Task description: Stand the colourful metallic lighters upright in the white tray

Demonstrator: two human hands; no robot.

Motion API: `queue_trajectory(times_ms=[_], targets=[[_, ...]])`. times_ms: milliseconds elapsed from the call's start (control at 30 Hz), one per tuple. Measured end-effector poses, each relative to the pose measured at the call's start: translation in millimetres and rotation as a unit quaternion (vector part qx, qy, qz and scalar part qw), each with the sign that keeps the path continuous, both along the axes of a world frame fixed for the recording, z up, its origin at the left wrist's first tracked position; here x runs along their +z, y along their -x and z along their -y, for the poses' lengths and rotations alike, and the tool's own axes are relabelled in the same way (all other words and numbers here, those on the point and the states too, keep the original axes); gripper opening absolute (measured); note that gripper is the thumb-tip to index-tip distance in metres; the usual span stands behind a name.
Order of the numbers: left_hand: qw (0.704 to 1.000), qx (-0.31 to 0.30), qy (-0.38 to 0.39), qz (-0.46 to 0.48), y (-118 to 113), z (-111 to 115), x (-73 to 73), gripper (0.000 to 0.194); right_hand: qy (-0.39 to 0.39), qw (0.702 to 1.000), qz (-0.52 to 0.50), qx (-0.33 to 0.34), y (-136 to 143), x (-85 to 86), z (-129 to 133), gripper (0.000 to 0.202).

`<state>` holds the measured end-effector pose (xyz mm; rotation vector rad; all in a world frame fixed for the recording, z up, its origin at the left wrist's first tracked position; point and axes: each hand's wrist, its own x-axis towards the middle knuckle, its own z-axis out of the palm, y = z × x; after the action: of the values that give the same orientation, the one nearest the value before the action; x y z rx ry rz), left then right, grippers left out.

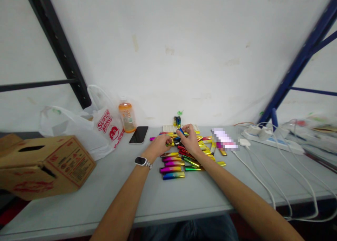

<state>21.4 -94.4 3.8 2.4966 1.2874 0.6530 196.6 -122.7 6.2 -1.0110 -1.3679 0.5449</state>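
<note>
A heap of shiny metallic lighters [191, 161] in gold, red, green, pink and blue lies on the grey table under my hands. My right hand [191, 139] pinches a blue lighter [180, 131] between thumb and fingers, tilted above the heap. To its left, my left hand [158, 145] has its fingers curled together beside a gold lighter; what they grip, if anything, is hidden. Nearer me, several pink-and-gold lighters lie side by side in a column, with a blue-and-gold lighter [173, 176] at its front. Behind my hands, a few dark lighters [177, 121] stand upright by a pale slotted tray [168, 128].
Left of the heap are a black phone [139, 135], an orange drink bottle [127, 116], a white plastic bag [101, 135] and a cardboard box [50, 163]. On the right lie a lit phone [223, 139], white cables and a power strip [273, 141]. A wall stands behind.
</note>
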Motion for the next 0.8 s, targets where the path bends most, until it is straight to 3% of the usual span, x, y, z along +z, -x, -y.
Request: queue_trajectory(times_ms=[367,567,733,800], targets=[[0.993,0.033,-0.045,-0.104,-5.5,11.7,10.9,0.026,-0.018,0.994,0.104,-0.015,-8.0,3.8,-10.0,0.032],[0.989,0.048,-0.049,-0.128,-7.3,13.6,12.0,0.032,-0.022,0.993,0.107,0.046,-9.6,6.6,-46.7,0.03],[0.996,0.025,-0.017,-0.089,-2.8,12.1,10.7,0.032,-0.055,0.971,0.232,-0.012,-12.3,23.4,-85.1,0.027],[0.997,0.017,-0.004,-0.078,-0.9,12.0,10.9,0.031,-0.043,0.963,0.266,-0.004,-12.4,29.9,-100.8,0.023]])
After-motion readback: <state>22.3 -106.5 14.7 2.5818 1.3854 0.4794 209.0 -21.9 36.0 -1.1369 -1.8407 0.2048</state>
